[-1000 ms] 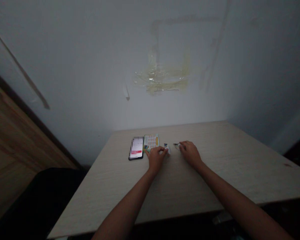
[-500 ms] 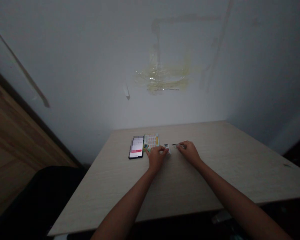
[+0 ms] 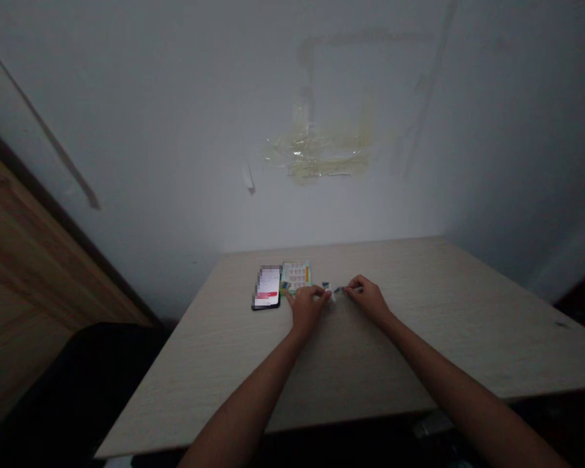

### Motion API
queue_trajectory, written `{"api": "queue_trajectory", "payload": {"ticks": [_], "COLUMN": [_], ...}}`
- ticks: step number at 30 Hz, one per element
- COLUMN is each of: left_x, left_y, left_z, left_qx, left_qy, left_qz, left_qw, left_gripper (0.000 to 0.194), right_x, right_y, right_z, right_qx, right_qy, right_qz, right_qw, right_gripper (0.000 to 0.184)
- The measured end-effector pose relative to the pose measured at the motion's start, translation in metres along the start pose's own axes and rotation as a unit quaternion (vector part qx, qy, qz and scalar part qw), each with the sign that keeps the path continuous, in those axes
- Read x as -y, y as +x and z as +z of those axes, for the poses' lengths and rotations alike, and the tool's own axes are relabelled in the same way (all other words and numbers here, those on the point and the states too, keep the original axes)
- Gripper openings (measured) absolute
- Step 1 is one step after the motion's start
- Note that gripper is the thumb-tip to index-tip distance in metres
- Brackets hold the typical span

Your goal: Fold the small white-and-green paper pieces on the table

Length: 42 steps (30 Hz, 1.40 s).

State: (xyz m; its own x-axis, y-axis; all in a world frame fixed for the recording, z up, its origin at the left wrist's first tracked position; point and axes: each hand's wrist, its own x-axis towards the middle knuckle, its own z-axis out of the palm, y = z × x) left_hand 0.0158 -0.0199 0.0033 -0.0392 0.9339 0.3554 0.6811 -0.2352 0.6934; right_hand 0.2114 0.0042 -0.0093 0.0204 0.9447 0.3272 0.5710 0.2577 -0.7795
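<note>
My left hand [image 3: 308,307] is closed at the fingertips on a small white piece [image 3: 327,286] with a dark patch, which lies on the table. Its outstretched finger reaches toward a printed card [image 3: 297,272] with rows of small pictures. Just to the right, my right hand [image 3: 369,300] pinches a small, thin dark-and-light piece [image 3: 338,290] between thumb and finger. That piece points left, close to the white one; whether they touch I cannot tell. Both pieces are too small to name, and my left fingers partly cover the white one.
A phone [image 3: 268,289] with a lit screen lies left of the card. Pale wood forms the table top [image 3: 214,364]. Behind it rises a wall [image 3: 175,130] with old clear tape [image 3: 316,153]. A black chair-like shape [image 3: 78,383] stands at the left.
My right hand has shifted slightly left and turned, bringing its thin piece nearer the white piece. The left hand has barely moved.
</note>
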Motion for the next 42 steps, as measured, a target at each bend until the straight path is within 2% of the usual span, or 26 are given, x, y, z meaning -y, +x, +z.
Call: {"api": "queue_trajectory", "payload": {"ticks": [9, 19, 33, 38, 42], "left_x": [-0.006, -0.007, -0.004, -0.005, -0.004], "left_y": [-0.004, -0.004, -0.003, -0.004, -0.004], "left_z": [-0.001, -0.001, -0.001, -0.001, 0.000], "left_qx": [0.008, 0.011, -0.010, -0.019, -0.020], "left_qy": [0.004, 0.010, 0.014, 0.009, 0.011], "left_qz": [0.014, 0.011, 0.011, 0.013, 0.009], "left_qw": [1.000, 1.000, 1.000, 1.000, 1.000], "left_gripper": [0.022, 0.018, 0.020, 0.018, 0.018], "right_x": [0.004, 0.009, -0.003, 0.002, 0.002], "right_y": [-0.001, -0.005, 0.004, 0.003, 0.004], "right_z": [0.003, 0.008, 0.010, 0.002, 0.001], "right_qx": [-0.055, 0.015, 0.103, 0.130, 0.118], "right_qy": [-0.020, 0.062, 0.187, 0.168, 0.124], "right_qz": [0.020, -0.014, -0.028, -0.029, -0.062], "right_qw": [0.998, 0.998, 0.977, 0.977, 0.983], "right_gripper": [0.021, 0.026, 0.030, 0.042, 0.043]}}
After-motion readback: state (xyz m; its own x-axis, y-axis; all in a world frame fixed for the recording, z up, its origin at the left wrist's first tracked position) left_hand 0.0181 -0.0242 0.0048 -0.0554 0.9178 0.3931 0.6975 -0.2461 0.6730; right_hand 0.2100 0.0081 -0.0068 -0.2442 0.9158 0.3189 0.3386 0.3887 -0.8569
